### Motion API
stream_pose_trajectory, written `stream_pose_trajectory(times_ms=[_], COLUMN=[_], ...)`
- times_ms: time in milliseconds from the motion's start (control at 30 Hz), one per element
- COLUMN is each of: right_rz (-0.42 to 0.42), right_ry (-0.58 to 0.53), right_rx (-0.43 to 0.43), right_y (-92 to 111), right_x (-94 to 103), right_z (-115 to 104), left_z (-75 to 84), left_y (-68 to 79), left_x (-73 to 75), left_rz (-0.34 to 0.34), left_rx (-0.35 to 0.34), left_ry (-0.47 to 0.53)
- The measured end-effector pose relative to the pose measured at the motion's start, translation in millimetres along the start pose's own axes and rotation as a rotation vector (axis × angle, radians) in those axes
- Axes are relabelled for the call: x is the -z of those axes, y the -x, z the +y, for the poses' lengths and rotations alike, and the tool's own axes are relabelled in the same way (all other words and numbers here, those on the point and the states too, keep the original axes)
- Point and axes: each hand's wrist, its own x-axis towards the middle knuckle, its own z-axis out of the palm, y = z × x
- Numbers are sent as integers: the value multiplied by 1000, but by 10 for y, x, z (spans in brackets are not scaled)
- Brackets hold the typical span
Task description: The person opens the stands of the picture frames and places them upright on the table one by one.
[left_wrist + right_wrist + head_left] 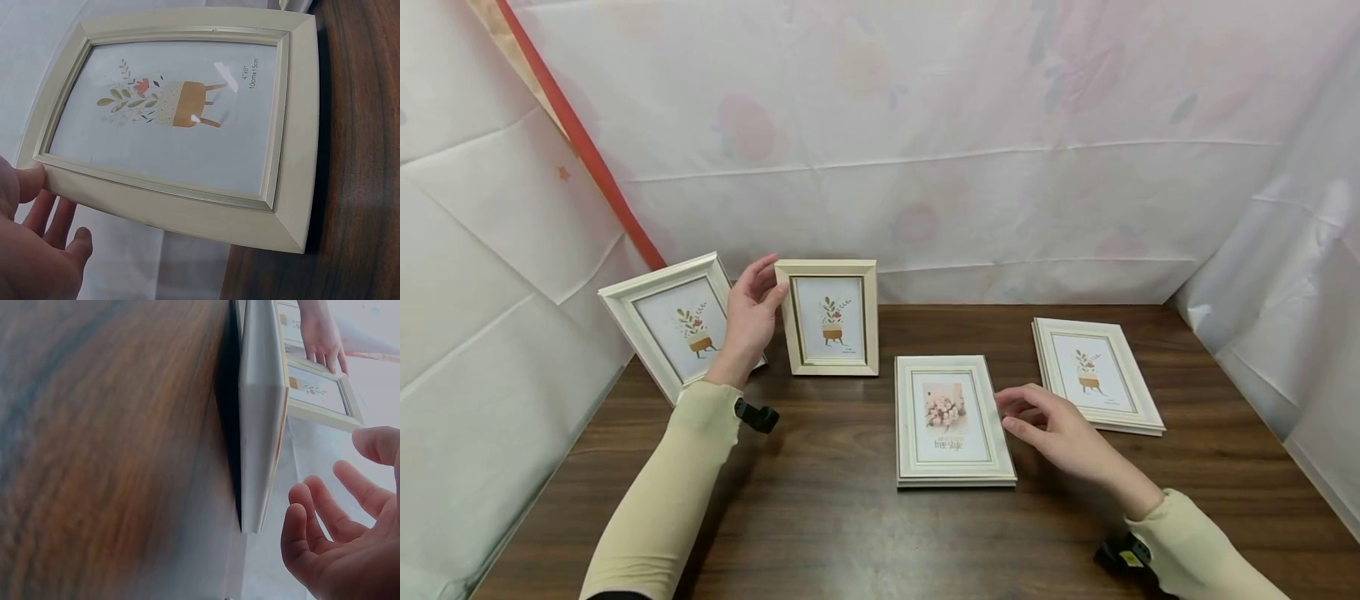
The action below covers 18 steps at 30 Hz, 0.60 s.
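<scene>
My left hand (756,310) pinches the upper left corner of a cream picture frame (870,321) that stands upright near the back of the table. In the left wrist view the thumb lies on the front of this picture frame (294,125), with fingers behind its edge. Its print shows a plant in a footed pot. My right hand (1060,429) is loosely curved, with nothing in it, beside the right edge of a white picture frame (904,425) lying flat with a "free style" flower print. The right wrist view shows that frame's side (259,425) apart from the fingers.
Another white picture frame (643,329) leans tilted at the back left, behind my left wrist. At the right, one more white picture frame (1138,392) lies on the dark wooden table (820,517). Pale printed cloth (970,208) hangs behind and at the sides.
</scene>
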Motion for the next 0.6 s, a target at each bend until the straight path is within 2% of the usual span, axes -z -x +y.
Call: stream_pose_trajectory(times_ms=[600], right_rz=[58], right_ry=[40], right_rx=[-21], right_y=[-65], right_x=[121], right_z=[25], left_z=[131], left_y=[240], left_x=[61], left_rz=[49], left_rx=[-20], left_ry=[8])
